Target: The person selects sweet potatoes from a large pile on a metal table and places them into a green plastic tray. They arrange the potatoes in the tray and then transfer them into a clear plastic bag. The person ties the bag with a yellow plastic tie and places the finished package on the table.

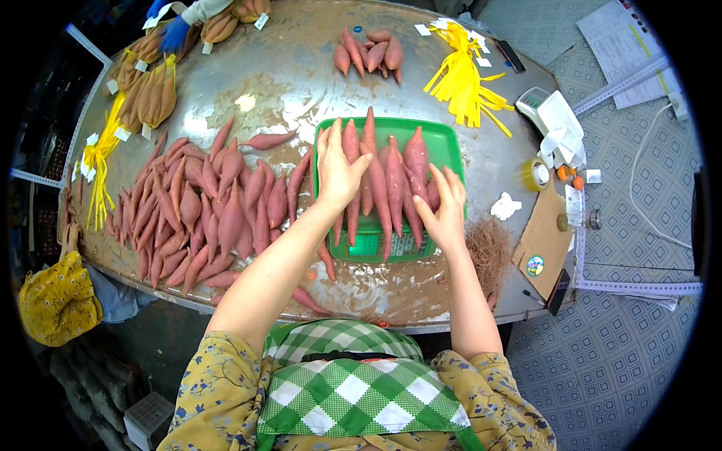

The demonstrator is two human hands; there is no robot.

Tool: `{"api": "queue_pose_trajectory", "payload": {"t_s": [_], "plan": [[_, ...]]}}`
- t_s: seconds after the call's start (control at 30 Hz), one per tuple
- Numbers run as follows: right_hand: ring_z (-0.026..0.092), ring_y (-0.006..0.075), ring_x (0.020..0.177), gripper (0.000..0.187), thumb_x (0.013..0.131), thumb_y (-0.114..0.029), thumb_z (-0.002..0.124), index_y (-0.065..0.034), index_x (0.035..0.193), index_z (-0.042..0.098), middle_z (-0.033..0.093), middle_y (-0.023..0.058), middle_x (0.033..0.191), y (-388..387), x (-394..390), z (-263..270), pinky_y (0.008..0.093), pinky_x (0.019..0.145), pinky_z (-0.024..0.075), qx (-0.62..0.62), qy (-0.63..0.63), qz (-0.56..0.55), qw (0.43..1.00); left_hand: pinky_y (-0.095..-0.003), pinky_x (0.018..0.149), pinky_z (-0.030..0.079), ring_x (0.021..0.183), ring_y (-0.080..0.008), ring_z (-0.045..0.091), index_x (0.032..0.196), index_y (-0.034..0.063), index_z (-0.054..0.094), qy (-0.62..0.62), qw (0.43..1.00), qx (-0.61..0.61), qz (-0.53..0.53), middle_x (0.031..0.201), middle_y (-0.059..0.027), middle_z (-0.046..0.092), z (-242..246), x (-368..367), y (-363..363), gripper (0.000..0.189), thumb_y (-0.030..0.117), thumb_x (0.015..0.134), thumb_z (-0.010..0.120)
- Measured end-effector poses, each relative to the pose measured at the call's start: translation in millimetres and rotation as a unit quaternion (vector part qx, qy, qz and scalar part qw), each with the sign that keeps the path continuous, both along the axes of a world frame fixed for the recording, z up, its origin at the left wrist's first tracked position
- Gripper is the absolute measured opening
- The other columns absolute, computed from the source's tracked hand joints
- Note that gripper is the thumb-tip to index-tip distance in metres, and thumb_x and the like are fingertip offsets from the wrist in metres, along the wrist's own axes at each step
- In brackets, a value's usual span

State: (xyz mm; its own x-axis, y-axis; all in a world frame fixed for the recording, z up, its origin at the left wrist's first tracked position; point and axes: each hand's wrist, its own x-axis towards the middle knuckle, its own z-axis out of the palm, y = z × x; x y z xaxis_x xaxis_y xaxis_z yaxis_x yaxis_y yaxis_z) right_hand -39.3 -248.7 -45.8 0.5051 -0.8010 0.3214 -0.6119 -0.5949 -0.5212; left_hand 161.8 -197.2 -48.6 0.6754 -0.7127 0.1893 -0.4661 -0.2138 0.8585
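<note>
Before me stands a scale with a green tray [448, 135] and a keypad and lit display [362, 244] at its near edge. Several red-skinned sweet potatoes [389, 180] lie lengthwise on the tray, some overhanging the display and keys. My left hand [339, 169] rests at the left side of these roots, thumb spread toward the middle. On the right side, my right hand [444, 206] has its fingers apart, with thumb and fingertips against or close beside the outer roots. Neither hand is closed around a root. Parts of the outer roots are hidden under my hands.
A large heap of sweet potatoes [192, 208] lies left, a small group [369, 53] at the back. Yellow mesh strips [459, 79], a small white scale [550, 115], tape [533, 173] and cardboard [541, 242] lie right. A co-worker's blue-gloved hand [174, 35] is near netted bundles [152, 96].
</note>
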Motion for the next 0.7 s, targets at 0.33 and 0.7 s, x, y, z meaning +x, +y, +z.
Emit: {"api": "queue_pose_trajectory", "payload": {"t_s": [0.33, 0.7], "plan": [[0.062, 0.028, 0.056, 0.045, 0.072, -0.016, 0.074, -0.007, 0.103, 0.043, 0.061, 0.011, 0.071, 97.4, 4.6, 2.1, 0.0384, 0.05, 0.0482, 0.144, 0.086, -0.016, 0.986, -0.0395, 0.102, 0.036, 0.122, -0.0347, 0.045, 0.128, 0.003, 0.047, -0.052, 0.997, 0.017, -0.053, 0.127, -0.0209, 0.048, 0.4, 4.9, 7.5, 0.063, 0.019, 0.073, 0.074], [0.058, 0.0162, 0.049, 0.024, 0.078, 0.0, 0.064, -0.0014, 0.096, 0.048, 0.059, 0.0095, 0.066, 83.3, 23.4, 2.4, 0.0292, 0.048, 0.0445, 0.234, -0.126, -0.031, 0.964, -0.0309, 0.098, 0.041, 0.113, -0.0186, 0.053, 0.12, -0.0063, 0.053, 0.304, 0.939, -0.099, -0.125, 0.119, -0.0139, 0.058, 3.5, 21.2, 52.5, 0.035, 0.008, 0.089, 0.059]]}}
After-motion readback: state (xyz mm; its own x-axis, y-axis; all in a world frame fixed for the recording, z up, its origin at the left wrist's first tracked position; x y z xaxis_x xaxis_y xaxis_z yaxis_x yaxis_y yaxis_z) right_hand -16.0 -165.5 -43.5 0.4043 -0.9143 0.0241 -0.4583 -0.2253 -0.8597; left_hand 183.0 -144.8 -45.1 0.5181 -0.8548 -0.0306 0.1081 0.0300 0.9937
